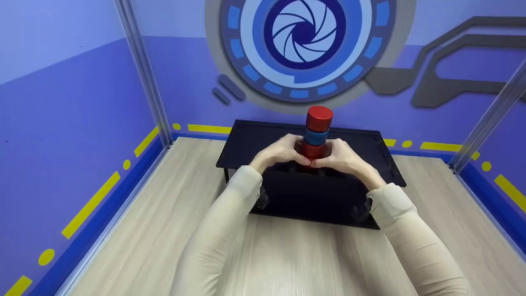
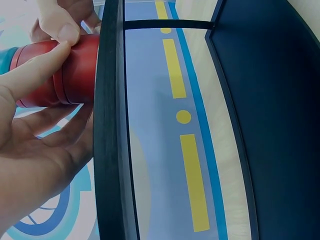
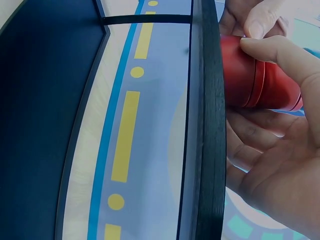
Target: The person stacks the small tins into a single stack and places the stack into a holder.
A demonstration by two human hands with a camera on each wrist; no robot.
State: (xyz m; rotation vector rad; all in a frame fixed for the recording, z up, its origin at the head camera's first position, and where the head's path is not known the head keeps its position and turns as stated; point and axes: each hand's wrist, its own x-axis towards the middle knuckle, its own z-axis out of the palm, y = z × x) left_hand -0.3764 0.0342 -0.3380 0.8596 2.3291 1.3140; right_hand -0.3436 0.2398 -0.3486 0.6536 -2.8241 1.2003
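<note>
A stack of short metallic cylinders stands upright on the raised black shelf (image 1: 263, 142), close to its front edge. On top is a red cylinder (image 1: 319, 120), then a blue one (image 1: 315, 138), with red below. My left hand (image 1: 283, 149) and right hand (image 1: 344, 156) hold the lower red cylinder (image 1: 312, 151) from both sides. The two thumbs meet at its front. In the left wrist view, the thumbs press near the seam above the bottom red cylinder (image 2: 84, 70), its base right by the shelf edge. The right wrist view shows curled right fingers (image 3: 257, 131) behind the stack.
Beneath the shelf top lies a lower black board (image 2: 285, 115), with a thin frame bar (image 2: 167, 24) between. The shelf stands on a wood-grain table (image 1: 283, 250). Blue-purple panels (image 1: 74, 123) and metal posts (image 1: 144, 70) enclose the back and sides.
</note>
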